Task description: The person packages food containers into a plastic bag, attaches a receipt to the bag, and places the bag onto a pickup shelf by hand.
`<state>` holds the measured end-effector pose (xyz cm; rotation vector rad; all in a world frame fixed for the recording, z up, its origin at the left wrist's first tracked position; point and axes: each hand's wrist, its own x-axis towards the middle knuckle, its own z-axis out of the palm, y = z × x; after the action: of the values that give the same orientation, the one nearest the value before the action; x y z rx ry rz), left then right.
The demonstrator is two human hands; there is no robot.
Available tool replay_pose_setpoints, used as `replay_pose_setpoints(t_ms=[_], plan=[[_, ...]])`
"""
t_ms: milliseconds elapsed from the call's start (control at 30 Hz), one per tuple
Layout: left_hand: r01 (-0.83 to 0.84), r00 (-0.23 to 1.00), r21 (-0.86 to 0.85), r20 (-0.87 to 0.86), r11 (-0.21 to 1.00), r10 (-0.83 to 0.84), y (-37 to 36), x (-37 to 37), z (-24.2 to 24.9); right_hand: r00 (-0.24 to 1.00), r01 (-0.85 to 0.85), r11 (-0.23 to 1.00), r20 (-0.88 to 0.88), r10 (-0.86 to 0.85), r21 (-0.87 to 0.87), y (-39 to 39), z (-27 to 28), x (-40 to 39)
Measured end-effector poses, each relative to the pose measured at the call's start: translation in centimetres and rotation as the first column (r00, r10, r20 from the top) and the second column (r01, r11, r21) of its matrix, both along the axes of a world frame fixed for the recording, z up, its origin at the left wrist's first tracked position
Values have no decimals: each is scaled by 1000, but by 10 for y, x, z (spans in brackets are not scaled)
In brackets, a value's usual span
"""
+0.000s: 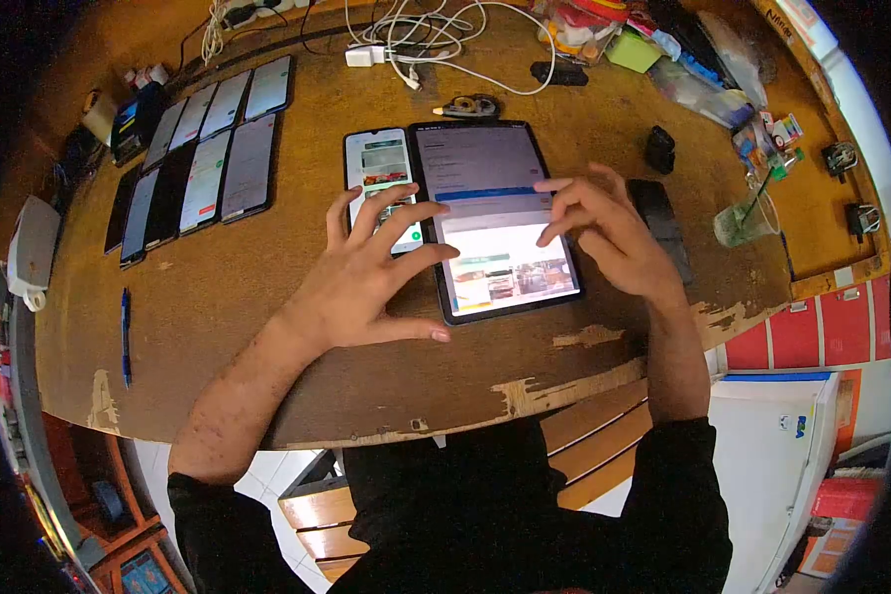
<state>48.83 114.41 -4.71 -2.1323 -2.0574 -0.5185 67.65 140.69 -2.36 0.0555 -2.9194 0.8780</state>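
Observation:
A tablet (510, 238) lies on the wooden table in front of me, its lit screen showing a pale panel with pictures along the lower half. Close against its left side is a smartphone (378, 158) with a lit screen, partly covered by my fingers. My left hand (366, 277) is spread over the phone and the tablet's left edge, fingers apart and holding nothing. My right hand (604, 228) hovers at the tablet's right side with bent, parted fingers, the fingertips over the screen. Just right of that hand lies a dark phone (661, 223).
Several phones (208, 163) lie in rows at the back left, near a blue pen (126, 337). White cables with a charger (366, 56) and a correction tape (468, 106) are at the back. A plastic cup (747, 223) with a straw stands right; the table's front edge (525, 396) is chipped.

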Motion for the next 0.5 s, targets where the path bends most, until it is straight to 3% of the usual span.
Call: replay_pose_setpoints(t_ms=[67,267,367,500], plan=[[6,1000,-9,-1,1000,-6,0,0,1,995,16,1000,-97,-14,24,0,0,-2],[8,1000,-6,-7,1000,-8,1,0,2,994,2,997,-112,6,71,-3,-9,-5],[-8,1000,-6,0,1000,8,0,0,0,996,58,964,-87,-37,260,-10,-15,-9],[-22,1000,0,4,1000,22,0,0,-1,997,51,976,-63,-39,210,-22,-18,-17]])
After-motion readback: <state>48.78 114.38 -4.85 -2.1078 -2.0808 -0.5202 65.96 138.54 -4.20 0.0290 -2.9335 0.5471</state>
